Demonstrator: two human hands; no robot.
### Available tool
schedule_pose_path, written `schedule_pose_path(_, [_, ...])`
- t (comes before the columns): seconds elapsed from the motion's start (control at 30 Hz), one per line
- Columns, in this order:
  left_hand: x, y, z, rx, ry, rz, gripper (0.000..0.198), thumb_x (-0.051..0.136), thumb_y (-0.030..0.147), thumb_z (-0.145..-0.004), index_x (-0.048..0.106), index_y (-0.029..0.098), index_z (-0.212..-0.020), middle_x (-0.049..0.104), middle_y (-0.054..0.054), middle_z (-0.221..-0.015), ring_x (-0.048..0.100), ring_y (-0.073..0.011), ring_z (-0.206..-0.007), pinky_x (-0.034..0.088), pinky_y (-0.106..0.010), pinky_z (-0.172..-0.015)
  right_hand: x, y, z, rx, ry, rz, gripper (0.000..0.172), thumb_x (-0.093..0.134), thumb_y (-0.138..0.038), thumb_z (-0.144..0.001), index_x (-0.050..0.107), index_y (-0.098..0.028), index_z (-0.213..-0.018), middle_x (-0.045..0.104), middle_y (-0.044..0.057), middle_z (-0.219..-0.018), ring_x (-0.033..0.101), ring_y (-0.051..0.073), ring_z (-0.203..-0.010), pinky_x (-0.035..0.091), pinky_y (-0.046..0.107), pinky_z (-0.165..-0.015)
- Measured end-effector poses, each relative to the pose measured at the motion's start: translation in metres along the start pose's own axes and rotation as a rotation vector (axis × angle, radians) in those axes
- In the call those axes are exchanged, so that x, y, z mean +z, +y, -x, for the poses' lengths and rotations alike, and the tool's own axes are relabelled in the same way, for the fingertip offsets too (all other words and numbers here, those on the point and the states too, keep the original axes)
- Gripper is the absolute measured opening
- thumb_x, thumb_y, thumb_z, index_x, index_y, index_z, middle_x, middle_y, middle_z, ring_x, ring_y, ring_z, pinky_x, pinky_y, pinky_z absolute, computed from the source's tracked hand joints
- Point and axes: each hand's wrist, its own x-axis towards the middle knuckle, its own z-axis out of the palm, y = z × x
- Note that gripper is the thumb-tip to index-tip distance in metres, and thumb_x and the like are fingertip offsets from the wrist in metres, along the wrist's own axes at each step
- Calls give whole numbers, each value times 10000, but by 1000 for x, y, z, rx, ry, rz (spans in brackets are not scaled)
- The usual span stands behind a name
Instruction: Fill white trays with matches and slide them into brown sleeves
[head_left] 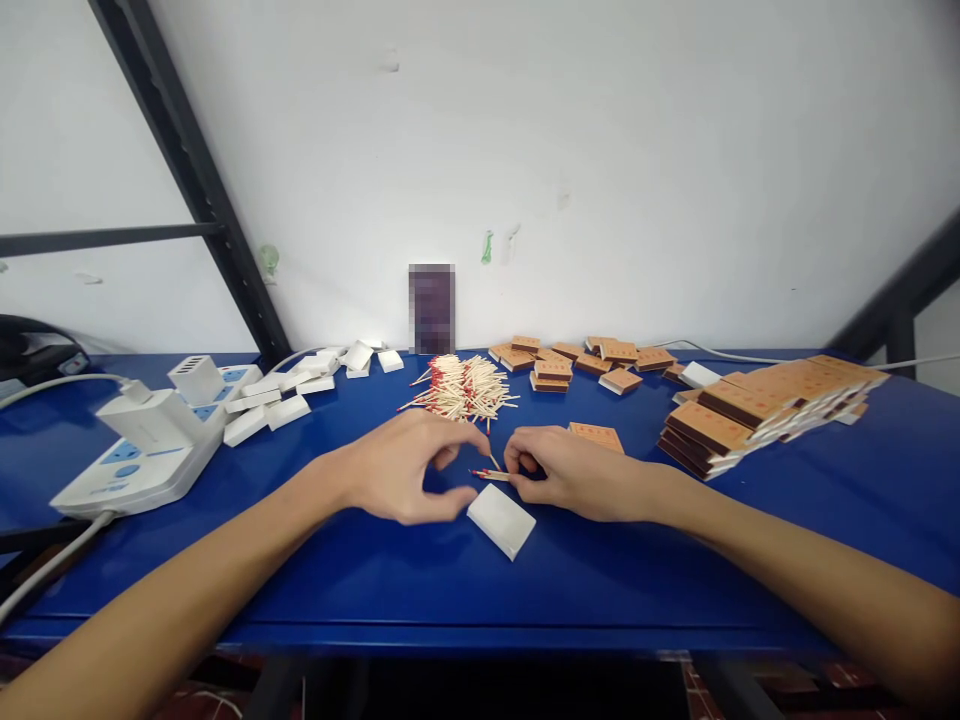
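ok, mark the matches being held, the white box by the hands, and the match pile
held matches (491, 474), head view, on the sticks' exposed middle.
white box (501, 520), head view, on its top face.
match pile (465, 388), head view, middle of the heap.

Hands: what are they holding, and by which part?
The right hand pinches a few thin wooden red-tipped matchsticks by their plain ends; the left hand touches one, grip unclear.
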Motion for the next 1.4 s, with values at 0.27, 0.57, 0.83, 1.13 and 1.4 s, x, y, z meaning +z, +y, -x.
schedule_pose_path(0.27, [12, 13, -1, 16, -156, -48, 337, 661, 435, -780, 617, 235, -1049, 672, 5, -943, 617, -164, -787, 407, -256, -667, 0, 1, 1, -39, -10, 32, 55, 529, -239, -865, 537, -205, -822, 561, -11, -788, 472, 136, -690, 332, 264, -619])
schedule_pose_path(0.57, [7, -4, -2, -149, -184, -147, 531, 606, 728, -725, 567, 205, -805, 531, 31, -599, 450, -133, -532, 249, -252, -507, -17, -13, 11, 17, 26, 47, 102, 516, -280, -908, 554, -208, -847, 576, -7, -800, 492, 135, -698, 339, 265, -619])
schedule_pose_path(0.83, [16, -1, -4, -138, -122, -147, 546, 594, 742, -734, 571, 201, -800, 474, 46, -558, 440, -129, -504, 234, -253, -499, -3, -22, 12, -82, -7, -10, 92, 524, -260, -897, 573, -206, -841, 599, 8, -820, 489, 132, -665, 349, 272, -609])
schedule_pose_path(1.13, [18, -2, -5, -124, -120, -193, 603, 554, 791, -729, 560, 193, -802, 524, 30, -592, 470, -136, -522, 224, -247, -504, 2, -24, 7, -99, 46, -2, 135, 555, -263, -891, 620, -201, -790, 563, -5, -749, 476, 129, -670, 332, 261, -609])
schedule_pose_path(1.4, [13, -1, -4, -124, -124, -244, 635, 529, 815, -721, 532, 203, -892, 582, 11, -697, 514, -162, -588, 264, -260, -531, 1, -18, 5, -152, 204, 94, 151, 510, -264, -925, 633, -198, -869, 582, 1, -748, 509, 132, -674, 362, 258, -634])
